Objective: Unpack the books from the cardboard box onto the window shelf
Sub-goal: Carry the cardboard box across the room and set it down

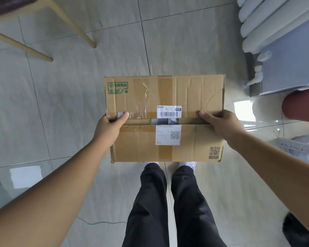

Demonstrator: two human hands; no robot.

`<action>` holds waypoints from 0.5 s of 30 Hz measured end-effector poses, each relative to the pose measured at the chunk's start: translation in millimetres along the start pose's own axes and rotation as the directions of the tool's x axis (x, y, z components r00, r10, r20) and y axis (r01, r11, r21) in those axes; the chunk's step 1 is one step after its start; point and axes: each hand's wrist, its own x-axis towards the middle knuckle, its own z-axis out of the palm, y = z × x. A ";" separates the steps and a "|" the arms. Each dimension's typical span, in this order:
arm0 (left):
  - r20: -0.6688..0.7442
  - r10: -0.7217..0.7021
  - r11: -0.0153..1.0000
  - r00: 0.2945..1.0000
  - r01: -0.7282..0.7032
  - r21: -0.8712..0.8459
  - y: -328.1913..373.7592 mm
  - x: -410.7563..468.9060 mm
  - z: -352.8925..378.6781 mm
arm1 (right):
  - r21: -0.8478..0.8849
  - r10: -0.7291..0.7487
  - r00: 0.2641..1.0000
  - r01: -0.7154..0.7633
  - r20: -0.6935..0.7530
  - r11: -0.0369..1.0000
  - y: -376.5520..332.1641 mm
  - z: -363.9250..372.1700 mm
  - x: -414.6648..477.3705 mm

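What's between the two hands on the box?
In the head view, between the left hand and right hand runs the seam of the cardboard box, crossed by a white barcode label.

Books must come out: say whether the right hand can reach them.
Probably not yet: the box is nearly shut, only a slit open, and the right hand grips the far flap, not yet lifted.
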 end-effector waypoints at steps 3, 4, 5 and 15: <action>-0.017 -0.015 0.999 1.000 0.015 -0.034 -1.5 -1.5 1.6 | 0.028 -0.006 1.000 0.006 0.010 1.000 4.9 -2.6 -4.8; -0.023 -0.025 0.999 0.999 0.024 -0.049 -1.2 -2.7 1.6 | 0.049 -0.013 1.000 0.012 0.011 0.999 6.3 -3.9 -7.8; -0.025 -0.032 0.998 0.999 0.031 -0.057 -0.1 -5.1 1.0 | 0.068 -0.022 1.000 0.021 0.009 0.997 7.4 -5.2 -10.8; -0.048 0.115 0.991 0.992 -0.118 -0.056 -8.4 -73.4 -20.6 | 0.077 -0.112 0.992 0.116 -0.059 0.990 24.5 -17.9 -68.7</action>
